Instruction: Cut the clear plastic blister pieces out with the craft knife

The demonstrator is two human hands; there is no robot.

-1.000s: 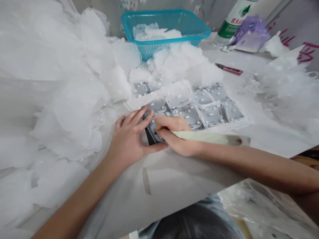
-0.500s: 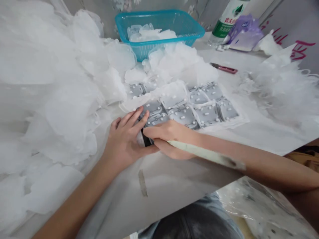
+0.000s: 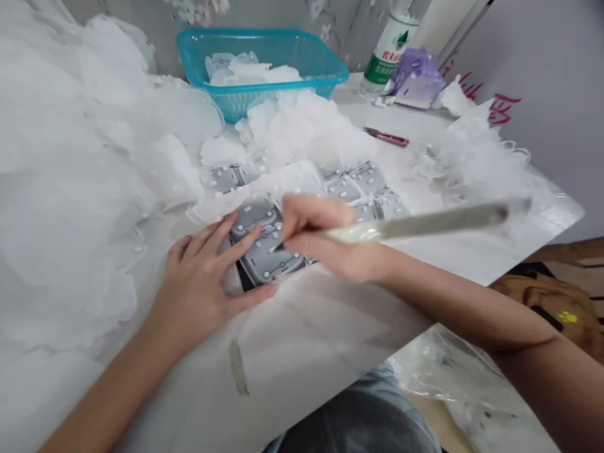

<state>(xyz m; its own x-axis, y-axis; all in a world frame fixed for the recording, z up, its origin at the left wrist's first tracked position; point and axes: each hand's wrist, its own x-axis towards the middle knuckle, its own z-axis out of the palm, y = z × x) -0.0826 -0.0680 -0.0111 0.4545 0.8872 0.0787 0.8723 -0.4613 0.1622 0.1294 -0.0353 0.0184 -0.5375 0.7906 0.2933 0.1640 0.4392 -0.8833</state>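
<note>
Right hand's stick swung level toward upper right; whole view shifted left. Left to right: translucent film heap (image 3: 70, 189) left of left hand (image 3: 202, 286), grip wide, fingers spread flat on grey moulded pad (image 3: 264, 251). Pad sits just ahead of that grip on white-covered desk (image 3: 306, 340). Pad judged light, soft, bendy, maybe slippery; best pinned flat, held by edges. Right hand (image 3: 316, 236), grip narrow, pinches long pale stick (image 3: 425, 223), tip at pad. Beyond grip, blue basket (image 3: 221, 107); further right, pink-handled cutter (image 3: 387, 137).

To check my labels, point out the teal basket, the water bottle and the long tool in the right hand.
Teal plastic basket (image 3: 264, 31), head view, back rim.
Water bottle (image 3: 389, 47), head view, green label.
Long pale tool (image 3: 425, 224), head view, handle.
</note>
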